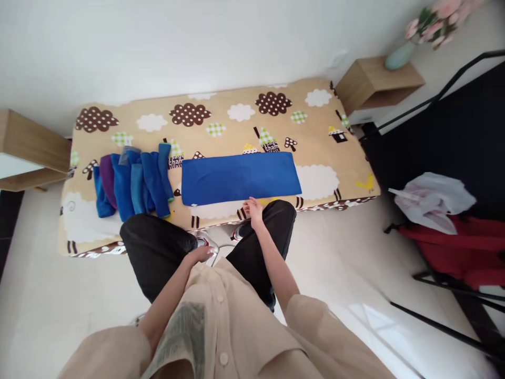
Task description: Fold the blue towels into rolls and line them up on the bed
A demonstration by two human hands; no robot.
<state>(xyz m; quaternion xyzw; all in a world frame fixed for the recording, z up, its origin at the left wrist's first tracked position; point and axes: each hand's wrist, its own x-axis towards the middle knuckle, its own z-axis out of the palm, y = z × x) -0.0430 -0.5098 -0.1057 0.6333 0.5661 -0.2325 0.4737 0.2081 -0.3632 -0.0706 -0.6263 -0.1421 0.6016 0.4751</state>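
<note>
A flat blue cloth, like a towel, is spread as a long rectangle on the patterned bed cover. At its front edge is my right hand, fingers loosely bent and a little apart. Its fingertips reach the cloth's edge, but nothing shows gripped in them. Between my thighs, my left hand hangs low and away from the cloth; its fingers are only partly visible. To the left lie several rolled blue cloths side by side, with a purple rolled cloth among them.
Wooden bedside units stand left and right; the right one bears a vase of pink flowers. A black-framed rack or chair on the right holds a plastic bag and red fabric. My knees are against the bed's front edge.
</note>
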